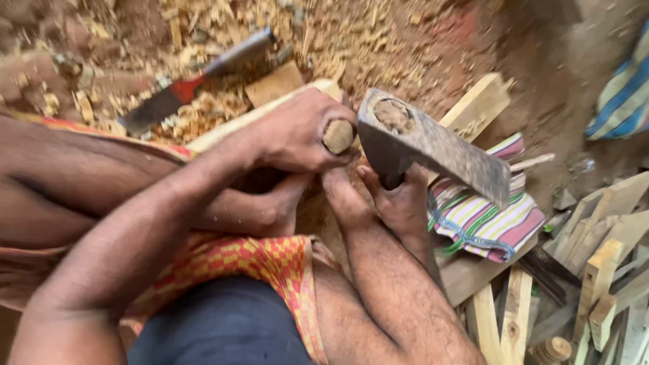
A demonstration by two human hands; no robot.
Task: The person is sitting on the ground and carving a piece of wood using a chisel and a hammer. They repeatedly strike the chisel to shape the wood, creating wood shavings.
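- While your left hand (pixel 297 135) is wrapped fully closed round a short round wooden peg (pixel 338 136), only the peg's cut end shows past your fingers, facing up and to the right toward the camera.
- Your right hand (pixel 400 203) is clenched round the axe handle just under the axe head (pixel 433 152); the handle itself is almost wholly hidden by your fingers, so you cannot tell its line.
- That axe head sits just right of the peg, near it but with a thin gap between them. Its long axis runs from the upper left, where the eye with the wood plug shows, down to the lower right, where the cutting edge ends over the striped cloth (pixel 487 223).
- Behind your left hand a long pale wooden plank (pixel 236 122) runs from lower left to upper right, passing under your knuckles.
- Further back a machete (pixel 196 81) with a red band lies on the wood chips (pixel 203 27), blade to the lower left, grip to the upper right, well apart from both hands.
- On your right the room is tight: a pale wood block (pixel 476 108) lies just beyond the axe head, and a heap of cut wood pieces (pixel 595 270) fills the lower right corner.
- Your bent legs and the red and yellow checked cloth (pixel 250 263) close off the near side, under both forearms.
- Bare brown earth (pixel 541 61) lies open at the upper right, with another striped cloth at the frame's edge (pixel 625 94).
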